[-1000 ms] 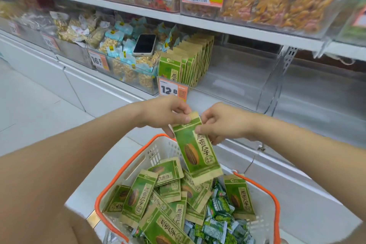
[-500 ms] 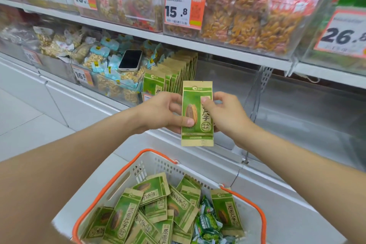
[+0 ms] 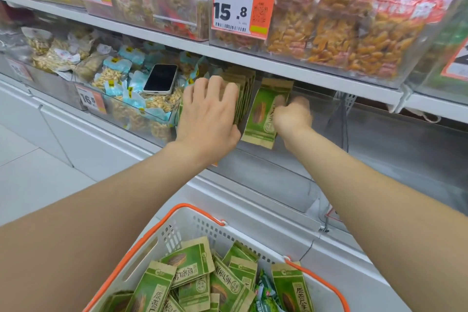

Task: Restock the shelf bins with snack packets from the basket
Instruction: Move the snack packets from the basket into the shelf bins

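While the left hand [image 3: 207,114] lies flat, fingers straight, pressing back the row of packets [image 3: 245,92] at the bin's [image 3: 263,167] left end, the right hand [image 3: 291,116], blurry but apparently pinching a green packet [image 3: 260,115], holds it just beside them. Next: stand it upright, let go, back to the basket [image 3: 197,208]. Phone [image 3: 160,78] sits on the neighbouring snacks [image 3: 152,105]; white shelf [image 3: 278,64], pale floor [image 3: 30,180].

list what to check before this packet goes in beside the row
1. Right hand grips packet: ok.
2. Left hand presses on row: ok.
3. Free space in bin right of row: ok.
4. Packet flush against row: not ok, gap between them.
5. Phone clear of row: ok, apart to its left.
6. Basket holds spare packets: ok.
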{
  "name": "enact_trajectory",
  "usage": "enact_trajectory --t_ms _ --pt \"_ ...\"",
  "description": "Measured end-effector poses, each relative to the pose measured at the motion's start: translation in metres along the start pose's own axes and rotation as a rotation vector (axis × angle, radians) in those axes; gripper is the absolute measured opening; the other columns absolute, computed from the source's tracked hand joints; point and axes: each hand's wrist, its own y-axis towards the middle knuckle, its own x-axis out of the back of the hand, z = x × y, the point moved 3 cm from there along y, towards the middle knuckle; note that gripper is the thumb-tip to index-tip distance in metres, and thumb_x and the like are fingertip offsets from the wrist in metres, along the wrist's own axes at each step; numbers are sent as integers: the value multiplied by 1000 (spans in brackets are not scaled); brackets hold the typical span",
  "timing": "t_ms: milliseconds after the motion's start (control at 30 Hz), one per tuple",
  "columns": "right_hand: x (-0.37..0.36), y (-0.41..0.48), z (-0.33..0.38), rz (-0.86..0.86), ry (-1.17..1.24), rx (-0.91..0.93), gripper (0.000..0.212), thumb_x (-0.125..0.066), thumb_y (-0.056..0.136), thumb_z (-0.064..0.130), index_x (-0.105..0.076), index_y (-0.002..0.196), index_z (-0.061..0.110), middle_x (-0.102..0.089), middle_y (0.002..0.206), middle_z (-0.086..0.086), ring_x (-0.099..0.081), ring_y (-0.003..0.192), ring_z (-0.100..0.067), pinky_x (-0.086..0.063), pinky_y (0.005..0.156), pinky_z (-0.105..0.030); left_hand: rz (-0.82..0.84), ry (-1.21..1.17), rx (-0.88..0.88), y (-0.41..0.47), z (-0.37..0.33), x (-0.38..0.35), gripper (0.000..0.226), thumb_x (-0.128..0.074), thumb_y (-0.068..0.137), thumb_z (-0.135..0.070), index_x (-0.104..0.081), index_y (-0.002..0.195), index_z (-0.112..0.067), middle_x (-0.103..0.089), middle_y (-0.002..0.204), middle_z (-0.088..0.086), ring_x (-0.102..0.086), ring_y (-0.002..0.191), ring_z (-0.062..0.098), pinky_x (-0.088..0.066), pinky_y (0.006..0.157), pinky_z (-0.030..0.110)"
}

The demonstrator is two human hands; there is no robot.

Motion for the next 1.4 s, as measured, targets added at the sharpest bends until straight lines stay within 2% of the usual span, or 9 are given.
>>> enact_trajectory --t_ms 133,233,433,700,833,1067,1200,1300,1400 --pt "-13 25 7 -23 -223 123 37 -43 111 32 -47 137 7 -59 134 -19 -50 128 -39 -40 84 -41 46 38 51 2 12 -18 61 -73 74 -38 -50 127 -17 -48 139 9 -39 135 41 -29 115 62" --pt "-24 41 2 -73 -306 163 36 -43 111 31 -47 136 7 -59 132 -19 -53 124 -40 -37 78 -39 86 23 101 3 17 -30 59 -74 76 -40 -49 126 -20 -46 142 7 -36 139 43 -25 116 69" --pt "-42 66 4 -160 -380 111 37 -47 109 35 -53 134 8 -59 135 -12 -54 128 -35 -44 81 -38 43 -117 196 7 22 -39 52 -68 79 -28 -48 127 -23 -47 136 4 -40 129 39 -41 103 59" --pt "-58 67 -1 -167 -222 77 40 -57 103 17 -43 140 9 -59 131 -13 -59 122 -31 -41 79 -33 7 -130 216 8 19 -45 53 -69 77 -23 -49 126 -26 -46 133 4 -39 129 36 -39 102 56" --pt "-58 63 -4 -75 -190 123 60 -60 97 8 -30 149 2 -59 131 -15 -58 123 -32 -44 83 -31 5 -128 211 8 18 -44 52 -69 77 -22 -49 126 -24 -46 134 6 -39 129 37 -39 103 58" --pt "-55 56 -11 152 -263 49 50 -55 97 14 -40 145 9 -63 126 -13 -61 117 -33 -45 79 -31 30 -98 136 5 14 -37 50 -69 82 -27 -52 128 -24 -46 141 6 -36 137 37 -24 118 68" --pt "-43 39 -8 248 -476 69 46 -58 93 9 -54 139 5 -60 133 -17 -58 122 -35 -49 85 -34 -25 -79 49 1 9 -23 53 -70 84 -36 -52 131 -22 -47 144 6 -33 146 35 -17 124 62" --pt "-26 12 1 271 -624 298 37 -56 97 13 -51 132 3 -56 127 -19 -57 115 -39 -47 85 -37 -147 -139 -78 -4 2 -1 34 -70 83 -25 -58 114 -14 -54 127 11 -48 124 38 -42 99 47" --pt "-4 -30 20 140 -633 584 15 -50 95 18 -58 103 8 -62 103 -16 -61 89 -39 -50 73 -39 -123 -240 -132 -12 2 16 12 -65 82 -18 -54 88 -18 -56 88 3 -53 86 32 -36 64 40"
